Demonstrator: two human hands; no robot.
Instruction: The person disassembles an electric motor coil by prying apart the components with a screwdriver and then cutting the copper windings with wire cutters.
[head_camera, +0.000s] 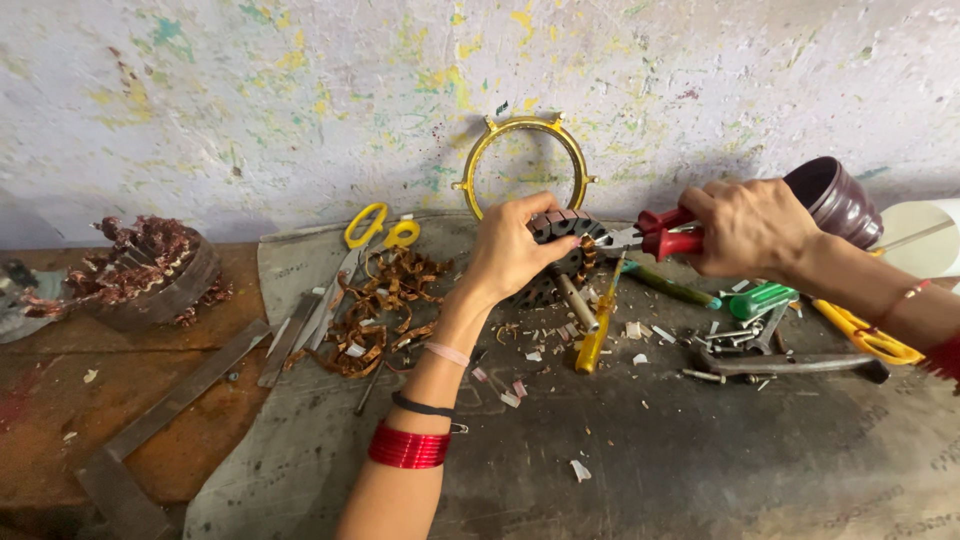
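Paint-flecked wall behind, cluttered grey bench mat (620, 450) below: the left hand (515, 250) grips a dark wound motor core (560, 262) tilted on the mat, while the right hand (745, 228) squeezes red-handled pliers (655, 238) onto its copper winding. If the pliers slip off the wire, their tips could jab the left fingers, which lie just beside the bite.

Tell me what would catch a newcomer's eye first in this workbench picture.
At the centre, the left hand grips a dark round motor core while the right hand works red-handled pliers into it. Behind them a gold metal ring leans against the paint-splattered wall. A pile of stripped copper wire lies left of the hands beside yellow-handled scissors.
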